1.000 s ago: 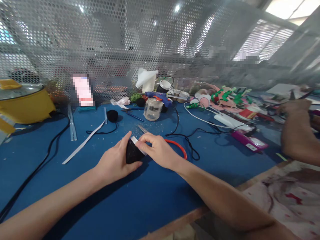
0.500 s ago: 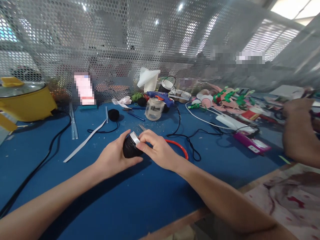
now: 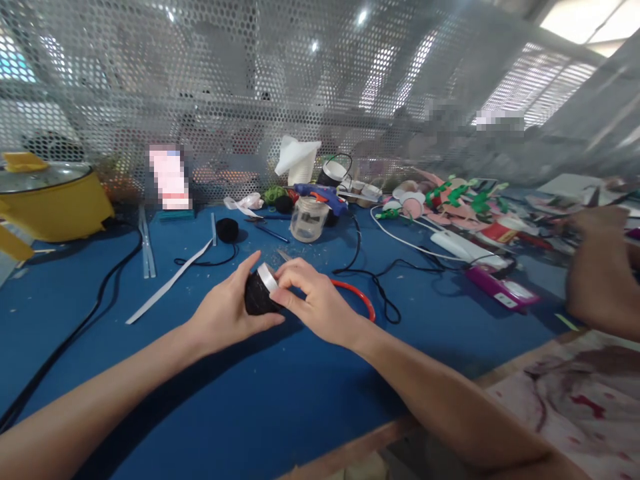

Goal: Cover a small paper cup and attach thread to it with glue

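My left hand (image 3: 225, 303) holds a small black-wrapped cup (image 3: 260, 294), tilted, between thumb and fingers. A white band (image 3: 268, 277) runs round the cup's rim. With fingers and thumb pinched together, my right hand (image 3: 310, 293) grips the band at the cup's right side; the fingertips hide the exact spot. Beneath and behind the right hand lies what looks like a pair of scissors, its red handle loop (image 3: 363, 293) and pointed metal tip showing. A ball of black yarn (image 3: 227, 230) and a white strip (image 3: 170, 283) lie beyond my left hand.
A clear plastic cup (image 3: 307, 221) and a blue glue gun (image 3: 320, 193) stand behind my hands. Far left is a yellow pot (image 3: 55, 207) with a black cord. Rightward lie cables, a purple box (image 3: 500, 290) and paper flowers. Another person's arm (image 3: 597, 267) rests at right.
Both hands and the cup have hardly moved, with only a slight shift left. The other person's hand at right has shifted a little, and a dark pointed thing shows above it.
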Demonstrator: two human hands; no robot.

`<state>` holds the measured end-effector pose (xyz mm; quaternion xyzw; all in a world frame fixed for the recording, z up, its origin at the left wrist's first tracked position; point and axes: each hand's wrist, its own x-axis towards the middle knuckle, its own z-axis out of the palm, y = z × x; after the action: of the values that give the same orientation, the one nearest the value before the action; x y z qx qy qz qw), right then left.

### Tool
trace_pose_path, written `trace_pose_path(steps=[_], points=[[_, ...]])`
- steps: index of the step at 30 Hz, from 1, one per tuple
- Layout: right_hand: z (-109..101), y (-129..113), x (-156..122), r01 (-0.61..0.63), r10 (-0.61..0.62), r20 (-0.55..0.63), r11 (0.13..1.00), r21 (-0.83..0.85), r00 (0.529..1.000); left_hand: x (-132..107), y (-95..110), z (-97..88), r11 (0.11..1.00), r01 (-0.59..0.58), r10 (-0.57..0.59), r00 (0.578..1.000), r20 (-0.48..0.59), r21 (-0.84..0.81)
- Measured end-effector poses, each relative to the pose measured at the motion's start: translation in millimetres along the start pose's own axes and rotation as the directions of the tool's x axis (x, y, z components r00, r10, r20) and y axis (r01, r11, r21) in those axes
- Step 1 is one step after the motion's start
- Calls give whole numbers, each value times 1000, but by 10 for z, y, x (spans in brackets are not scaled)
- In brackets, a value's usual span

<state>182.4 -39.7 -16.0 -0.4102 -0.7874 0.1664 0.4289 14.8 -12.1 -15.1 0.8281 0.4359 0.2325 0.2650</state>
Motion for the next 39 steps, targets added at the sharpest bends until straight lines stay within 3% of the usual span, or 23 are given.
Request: trace_pose_path(steps=[5, 7, 12, 17, 23, 30, 36, 39], points=[[-6, -8, 2, 39, -39, -6, 999, -29, 999, 18, -15, -64, 972, 37, -10, 993, 119, -230], [-1, -3, 5, 33, -33, 5, 999, -34, 999, 19, -19, -58, 972, 57, -29, 991, 128, -227], [29, -21, 8, 3, -4, -19, 1000, -29, 1000, 4, -46, -8, 988, -45, 57, 996, 75, -149], [29, -27, 23, 72, -74, -7, 990, -124, 997, 34, -70, -78, 967, 55, -17, 988, 156, -248], [69, -35, 49, 79, -82, -13, 983, -168, 997, 42, -69, -29, 987, 9, -8, 1000, 9, -161], [57, -5, 43, 151, -159, -28, 970, -192, 987, 44, -98, -51, 956, 37, -1, 992, 124, -290], [105, 6, 35, 95, -105, -30, 967, -235, 994, 36, -67, 11, 991, -2, 1, 1000, -5, -132], [123, -3, 45, 138, -150, -25, 954, -267, 988, 26, -75, 74, 991, 8, -14, 999, -47, -136]])
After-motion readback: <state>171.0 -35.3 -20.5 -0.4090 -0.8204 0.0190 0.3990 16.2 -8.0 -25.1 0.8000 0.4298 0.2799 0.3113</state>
